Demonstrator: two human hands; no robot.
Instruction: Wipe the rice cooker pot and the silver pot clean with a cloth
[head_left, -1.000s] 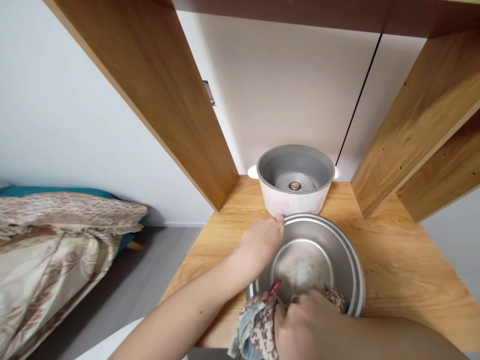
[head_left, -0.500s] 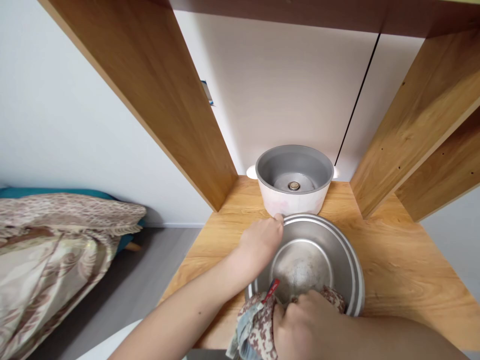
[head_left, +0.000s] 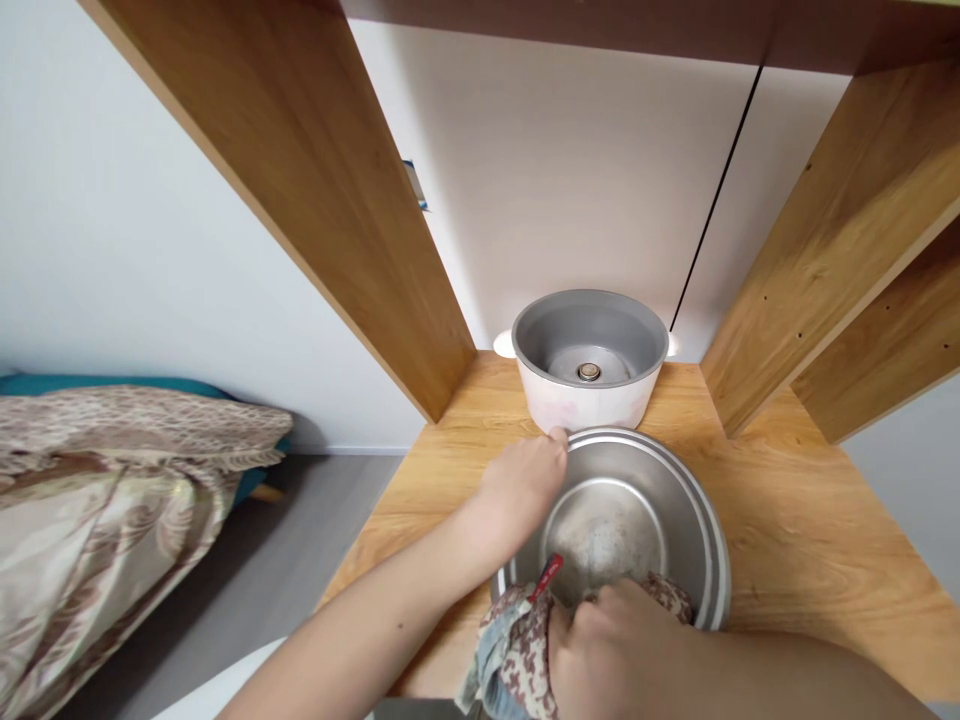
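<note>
A round metal pot (head_left: pixel 679 520), grey inside with a dull stained bottom, rests on the wooden surface close to me. At its upper left rim my left hand (head_left: pixel 525 480) is closed, gripping the edge. My right hand (head_left: pixel 622 640) is bunched around a patterned cloth (head_left: pixel 525 650) and presses it against the near inner side of the pot. The cloth is brown and white with a blue-grey underside, and a red tag sticks up from it. Part of it hangs over the near rim. My right fingertips are hidden.
Right behind the pot stands a white and pink cooker housing (head_left: pixel 592 400) with a grey inside. Wooden uprights (head_left: pixel 322 190) flank it, with a white panel behind. A cloth-covered low piece of furniture (head_left: pixel 120 520) is at the left; a white curved edge shows at the bottom.
The red tag and cloth have shifted very slightly. My left hand keeps the same place on the rim, and the pot stays where it was.
</note>
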